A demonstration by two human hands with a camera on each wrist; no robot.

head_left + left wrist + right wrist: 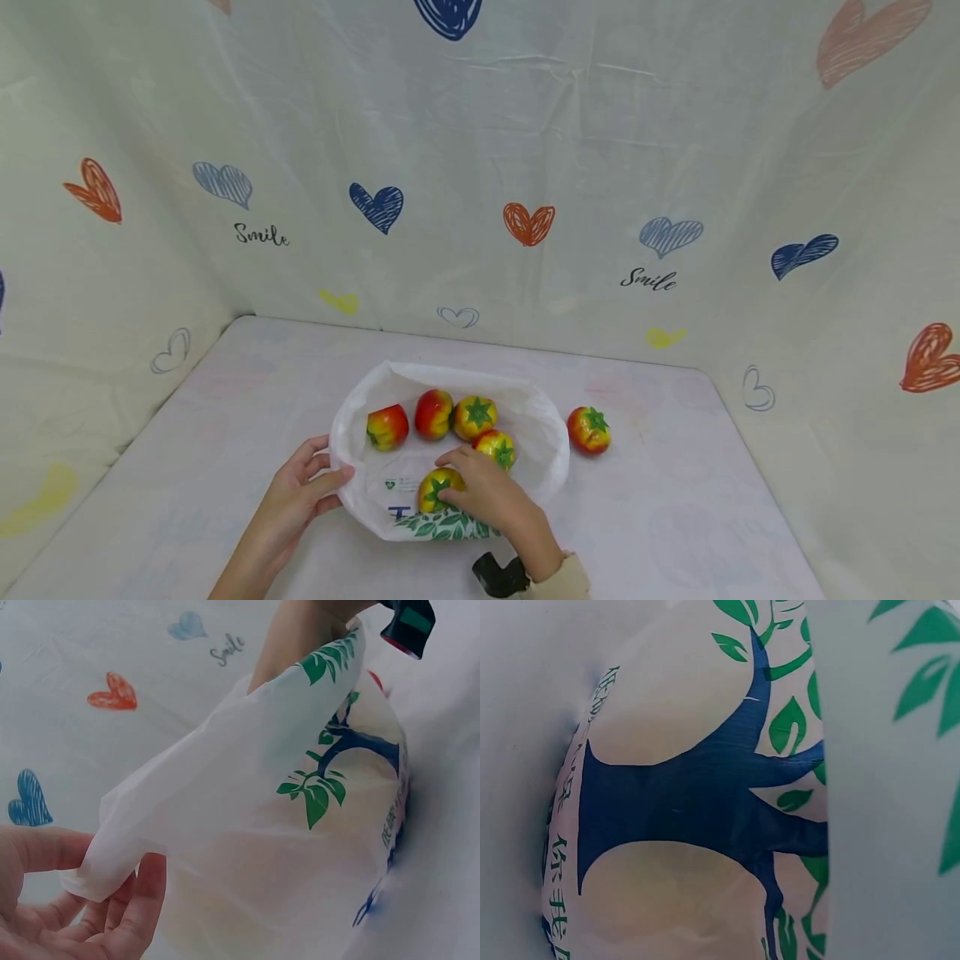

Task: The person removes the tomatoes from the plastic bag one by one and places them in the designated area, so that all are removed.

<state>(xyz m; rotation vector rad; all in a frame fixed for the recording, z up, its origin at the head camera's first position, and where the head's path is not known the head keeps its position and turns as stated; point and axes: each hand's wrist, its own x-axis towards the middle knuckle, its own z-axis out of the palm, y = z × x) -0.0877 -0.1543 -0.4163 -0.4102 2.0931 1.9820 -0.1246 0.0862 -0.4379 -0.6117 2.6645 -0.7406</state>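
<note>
A white plastic bag (543, 417) printed with green leaves stands with its mouth spread wide on the table. In the head view my left hand (296, 492) pinches the bag's left rim; the left wrist view shows thumb and fingers on either side of the thin film (112, 859). My right hand (491, 492) reaches inside over the front rim and grips a yellow-green tomato (429, 490) with a green star-shaped calyx. Several red-and-yellow tomatoes (433, 415) lie around it in the bag. The right wrist view holds only the bag's printed outside (675, 802), with the hand hidden.
Another tomato (589, 432) sits on the white-covered table (660, 500), just right of the bag. A black wrist device (498, 575) is near my right cuff. Behind the table hangs a pale curtain (465, 125) with printed hearts.
</note>
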